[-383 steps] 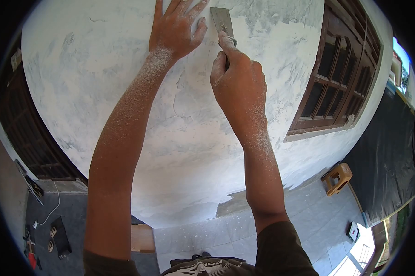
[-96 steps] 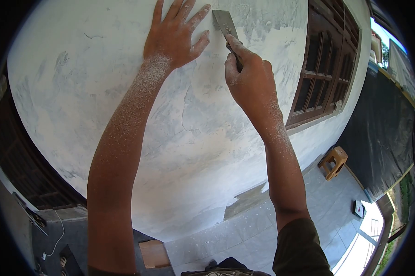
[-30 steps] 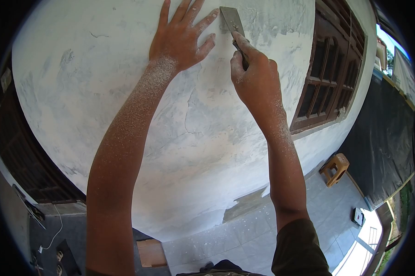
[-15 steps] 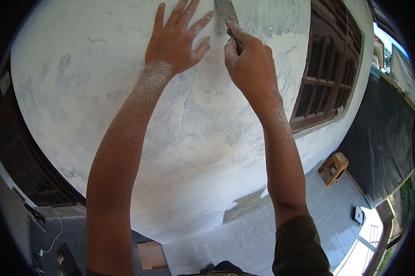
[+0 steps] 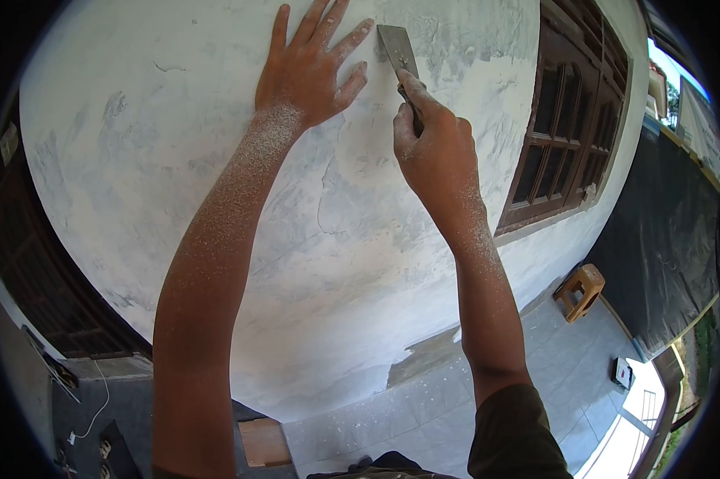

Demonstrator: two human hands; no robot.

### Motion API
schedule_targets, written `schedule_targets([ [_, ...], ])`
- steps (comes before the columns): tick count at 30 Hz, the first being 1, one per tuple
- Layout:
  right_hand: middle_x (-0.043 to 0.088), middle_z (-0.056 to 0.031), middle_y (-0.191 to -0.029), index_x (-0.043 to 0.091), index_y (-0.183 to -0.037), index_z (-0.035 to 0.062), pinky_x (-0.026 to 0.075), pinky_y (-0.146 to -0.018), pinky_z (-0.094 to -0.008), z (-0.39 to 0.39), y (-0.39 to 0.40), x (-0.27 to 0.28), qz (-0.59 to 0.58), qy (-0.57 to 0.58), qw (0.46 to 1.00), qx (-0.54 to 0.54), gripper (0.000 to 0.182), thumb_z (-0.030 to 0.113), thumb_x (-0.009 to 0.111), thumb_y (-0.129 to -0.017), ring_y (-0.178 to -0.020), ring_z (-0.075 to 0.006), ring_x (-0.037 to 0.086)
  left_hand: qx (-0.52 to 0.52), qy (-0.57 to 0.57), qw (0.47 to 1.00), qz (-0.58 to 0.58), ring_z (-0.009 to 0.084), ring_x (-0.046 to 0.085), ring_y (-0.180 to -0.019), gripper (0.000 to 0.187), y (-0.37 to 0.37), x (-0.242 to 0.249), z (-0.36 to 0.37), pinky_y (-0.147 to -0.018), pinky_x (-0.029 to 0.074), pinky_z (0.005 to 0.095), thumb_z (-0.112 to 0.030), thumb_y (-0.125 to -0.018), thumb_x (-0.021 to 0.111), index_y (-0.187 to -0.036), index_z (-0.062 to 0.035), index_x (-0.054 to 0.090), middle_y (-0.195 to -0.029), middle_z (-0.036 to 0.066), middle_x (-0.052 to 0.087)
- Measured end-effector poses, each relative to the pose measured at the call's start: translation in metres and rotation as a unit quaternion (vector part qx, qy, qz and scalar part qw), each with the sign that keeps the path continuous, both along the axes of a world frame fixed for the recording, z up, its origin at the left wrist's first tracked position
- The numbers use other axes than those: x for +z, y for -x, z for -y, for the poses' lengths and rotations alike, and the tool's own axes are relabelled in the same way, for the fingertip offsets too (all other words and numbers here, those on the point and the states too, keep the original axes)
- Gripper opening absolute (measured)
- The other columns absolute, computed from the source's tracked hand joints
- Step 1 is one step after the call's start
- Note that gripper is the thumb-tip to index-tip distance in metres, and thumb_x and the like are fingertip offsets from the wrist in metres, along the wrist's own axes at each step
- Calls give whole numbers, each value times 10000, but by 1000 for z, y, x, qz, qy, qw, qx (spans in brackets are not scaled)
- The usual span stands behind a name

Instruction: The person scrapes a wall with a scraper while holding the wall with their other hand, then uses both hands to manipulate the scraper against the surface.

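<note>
My left hand [image 5: 308,68] lies with its fingers spread against the white, patchy wall [image 5: 296,215], its wrist and forearm speckled with pale dust. To its right, my right hand [image 5: 439,136] is closed round the dark handle of a putty knife [image 5: 398,49], the index finger stretched along it. The knife's flat metal blade points upward over the wall and has pale residue on it. A thin crack runs down the wall below and between the hands.
A brown wooden window [image 5: 567,112] is at the right. A brown stool [image 5: 581,292] stands on the grey tiled floor [image 5: 424,411], with white specks scattered near the wall's base. Dark sheeting [image 5: 655,231] hangs far right; a white cable [image 5: 103,399] lies lower left.
My right hand and the putty knife have moved down a little, so the whole blade now shows. My left hand has barely shifted.
</note>
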State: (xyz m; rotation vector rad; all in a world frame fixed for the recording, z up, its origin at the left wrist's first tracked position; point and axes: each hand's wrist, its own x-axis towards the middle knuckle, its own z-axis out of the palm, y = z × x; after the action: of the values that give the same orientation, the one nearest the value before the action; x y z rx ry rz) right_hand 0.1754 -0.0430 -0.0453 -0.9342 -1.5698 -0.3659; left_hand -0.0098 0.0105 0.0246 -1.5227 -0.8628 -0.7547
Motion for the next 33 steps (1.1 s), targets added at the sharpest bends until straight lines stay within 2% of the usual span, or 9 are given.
schedule_targets([
  [7, 744, -213, -902, 633, -1343, 82, 623, -730, -437, 2, 0, 31, -3, 29, 999, 15, 386, 113, 575, -962, -771, -312, 757, 11, 0, 1000, 4, 301, 134, -1548, 659, -1, 1, 2, -1234, 57, 602, -471, -937, 540, -1519, -179, 435, -1650, 157, 229],
  [10, 743, -215, -893, 652, -1317, 71, 626, -704, -417, -5, -3, -4, 16, -12, 1000, -2, 364, 136, 594, -964, -743, -303, 755, -4, 10, 1000, 11, 302, 140, -1547, 661, -2, 1, 3, -1233, 63, 603, -469, -936, 542, -1515, -166, 441, -1647, 158, 235],
  [15, 746, -204, -901, 621, -1356, 81, 623, -701, -426, -5, -1, 29, -4, 20, 1000, 13, 397, 137, 581, -965, -728, -304, 750, 8, 1, 1000, 6, 302, 140, -1547, 663, -3, 1, 2, -1236, 60, 596, -467, -938, 539, -1508, -141, 446, -1646, 163, 235],
  [20, 744, -206, -891, 645, -1330, 89, 620, -723, -441, -3, -4, 3, 7, 34, 999, 3, 377, 159, 587, -964, -746, -315, 749, 7, 2, 1000, 5, 293, 129, -1549, 666, -3, 2, 4, -1242, 54, 581, -456, -943, 532, -1519, -138, 427, -1652, 158, 217],
  [26, 739, -192, -837, 639, -1339, 102, 617, -725, -449, -5, -1, 33, -1, 6, 1000, 8, 387, 159, 573, -962, -752, -324, 745, 32, -9, 999, -1, 285, 141, -1546, 689, -2, 8, 0, -1242, 77, 573, -455, -947, 521, -1540, -136, 380, -1654, 154, 209],
  [29, 736, -182, -821, 639, -1341, 110, 617, -716, -449, -1, -4, 8, 16, 28, 999, -13, 387, 157, 573, -963, -751, -323, 743, 22, -26, 999, -4, 308, 186, -1530, 664, -1, 21, -6, -1237, 116, 561, -442, -947, 524, -1516, -118, 417, -1630, 166, 261],
  [30, 736, -180, -820, 638, -1342, 110, 616, -711, -448, 1, -3, 1, 27, 22, 999, -29, 387, 156, 572, -964, -750, -323, 742, 26, 13, 999, 14, 318, 206, -1519, 649, -3, 29, -5, -1233, 135, 554, -432, -947, 527, -1503, -111, 434, -1614, 171, 289],
  [31, 734, -185, -824, 637, -1345, 119, 616, -705, -448, 0, -3, 1, 25, 28, 999, -24, 387, 156, 569, -966, -756, -317, 744, 30, 52, 998, 33, 327, 227, -1509, 634, -4, 36, -5, -1229, 153, 547, -422, -947, 531, -1491, -105, 451, -1599, 175, 317],
  [33, 734, -186, -822, 637, -1346, 123, 616, -704, -447, -3, -4, 18, 15, 23, 1000, -16, 385, 158, 566, -969, -755, -313, 744, 26, 33, 999, 30, 335, 242, -1500, 626, -4, 38, -9, -1225, 164, 546, -414, -948, 532, -1484, -100, 459, -1588, 177, 334],
])
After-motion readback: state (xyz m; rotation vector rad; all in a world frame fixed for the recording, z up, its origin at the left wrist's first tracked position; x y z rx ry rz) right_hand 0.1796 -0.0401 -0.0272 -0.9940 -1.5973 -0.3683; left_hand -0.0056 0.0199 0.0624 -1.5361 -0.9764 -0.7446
